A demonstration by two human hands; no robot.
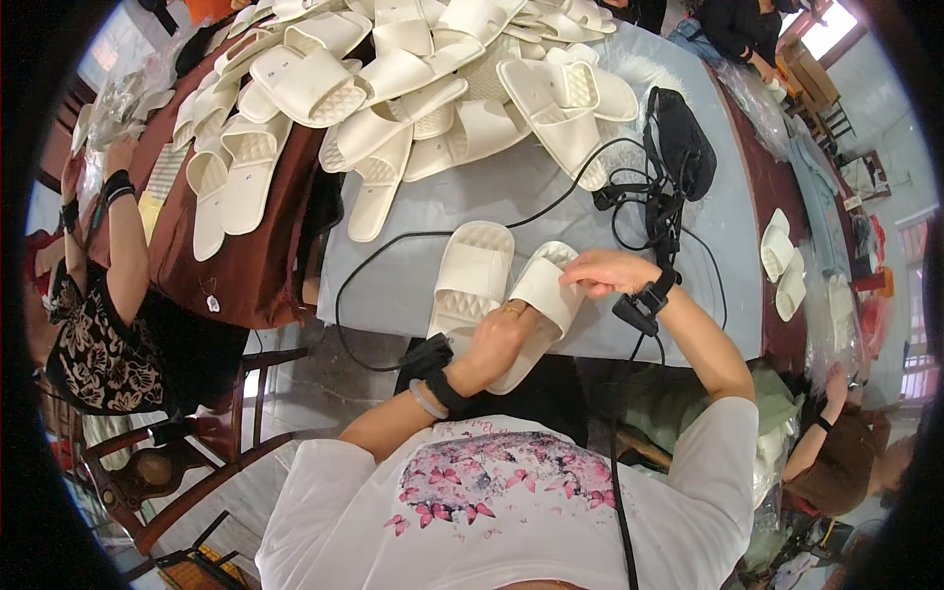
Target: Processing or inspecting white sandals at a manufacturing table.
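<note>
A white slide slipper [544,300] with a quilted footbed is at the near edge of the grey-covered table. The fingers of my left hand [498,342] reach into its opening under the strap, holding it, and their tips are hidden. At the strap's right edge, my right hand [612,269] has its fingers curled together against the white material. Its mate, another white slipper [472,271], lies just to the left, toe pointing away, partly behind my left wrist. Black straps with small devices sit on both my wrists.
A heap of white slippers [393,74] covers the table's far side. A black pouch [680,143] and loose black cables [511,228] lie to the right and across the table [678,315]. Other people work at brown-covered tables on both sides; a wooden chair [157,472] stands at left.
</note>
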